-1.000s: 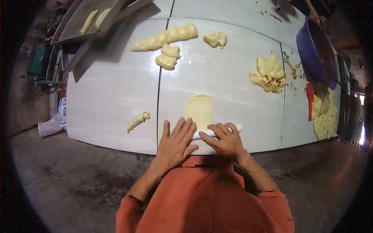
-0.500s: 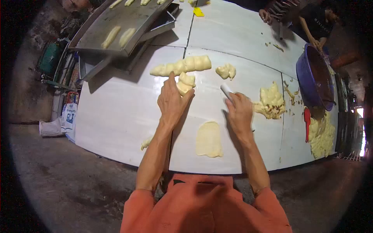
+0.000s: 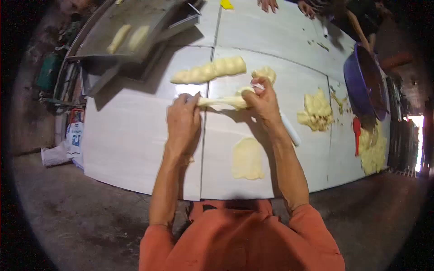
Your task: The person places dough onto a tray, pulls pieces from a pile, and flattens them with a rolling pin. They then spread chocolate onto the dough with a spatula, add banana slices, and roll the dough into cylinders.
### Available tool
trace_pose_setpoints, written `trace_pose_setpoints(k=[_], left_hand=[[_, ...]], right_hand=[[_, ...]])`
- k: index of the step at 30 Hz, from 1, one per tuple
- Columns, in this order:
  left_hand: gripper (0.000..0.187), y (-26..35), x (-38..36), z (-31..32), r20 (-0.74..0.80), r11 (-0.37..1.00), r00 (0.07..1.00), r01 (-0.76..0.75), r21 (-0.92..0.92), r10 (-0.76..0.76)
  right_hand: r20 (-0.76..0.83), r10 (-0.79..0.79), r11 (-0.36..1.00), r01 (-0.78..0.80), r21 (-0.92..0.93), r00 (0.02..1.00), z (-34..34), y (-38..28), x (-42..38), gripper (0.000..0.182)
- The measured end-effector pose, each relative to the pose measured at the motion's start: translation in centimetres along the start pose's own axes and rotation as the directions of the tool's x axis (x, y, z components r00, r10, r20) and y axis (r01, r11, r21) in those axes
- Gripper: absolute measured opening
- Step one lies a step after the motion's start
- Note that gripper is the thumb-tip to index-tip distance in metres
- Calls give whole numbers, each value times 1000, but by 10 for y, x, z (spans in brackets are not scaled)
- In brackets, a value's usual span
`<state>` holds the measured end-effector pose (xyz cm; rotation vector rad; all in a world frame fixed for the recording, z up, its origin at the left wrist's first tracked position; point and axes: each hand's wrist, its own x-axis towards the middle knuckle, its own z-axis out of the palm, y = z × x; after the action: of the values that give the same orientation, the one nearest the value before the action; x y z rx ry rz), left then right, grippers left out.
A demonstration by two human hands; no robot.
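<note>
My left hand [image 3: 183, 118] and my right hand [image 3: 262, 103] each grip one end of a yellow dough piece [image 3: 221, 102], which is stretched into a strand between them above the white table [image 3: 135, 135]. A white rolling pin [image 3: 290, 128] lies on the table just right of my right wrist. A flattened dough sheet [image 3: 247, 158] rests near the front edge between my forearms. A long ridged dough log [image 3: 210, 70] lies beyond my hands, and a small dough lump [image 3: 266, 72] sits right of the log.
A metal tray [image 3: 149, 22] with two shaped dough pieces [image 3: 127, 37] overhangs the table's far left. A dough pile with brown filling [image 3: 316, 110], a purple bowl [image 3: 364, 79], a red scraper [image 3: 358, 128] and more dough [image 3: 373, 149] are at right. Other people's hands [image 3: 289, 5] reach in at the far edge.
A second ago both hands rolled the pin over the flat dough. They then reached forward; the right hand put the pin down, and both hands now hold a dough piece stretched between them.
</note>
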<state>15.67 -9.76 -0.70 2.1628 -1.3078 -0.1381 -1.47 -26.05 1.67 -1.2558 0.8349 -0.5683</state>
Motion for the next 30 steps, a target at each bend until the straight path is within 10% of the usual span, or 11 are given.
trace_pose_setpoints(k=[6, 9, 13, 16, 18, 22, 24, 30], left_hand=[[54, -11, -8, 14, 112, 940, 994, -31, 340, -8], [70, -4, -16, 10, 76, 993, 991, 104, 51, -107], [73, 40, -39, 2, 17, 972, 999, -43, 232, 40], [57, 103, -77, 18, 86, 975, 974, -213, 64, 207], [53, 150, -106, 34, 220, 950, 926, -311, -14, 306], [53, 213, -159, 82, 281, 918, 879, -395, -21, 385], [62, 226, -178, 111, 290, 911, 875, -411, 21, 388], [91, 224, -180, 130, 376, 936, 903, -296, 191, 209]], right_hand=[[-117, 33, 985, -52, -167, 993, -99, -1, -99, 39], [-153, 200, 980, -197, 32, 968, -104, -13, -160, 34], [-105, 295, 956, -294, 20, 950, -136, 26, -189, 27], [-6, -150, 613, 89, -785, 989, -152, 47, -189, 30], [15, -216, 344, 91, -935, 976, -148, 32, -195, 32], [29, -263, 436, 145, -888, 964, -178, 31, -200, 38], [251, -509, 405, 486, -774, 823, -197, 46, -203, 49], [486, -148, 174, 507, -845, 861, -218, 82, -218, 94]])
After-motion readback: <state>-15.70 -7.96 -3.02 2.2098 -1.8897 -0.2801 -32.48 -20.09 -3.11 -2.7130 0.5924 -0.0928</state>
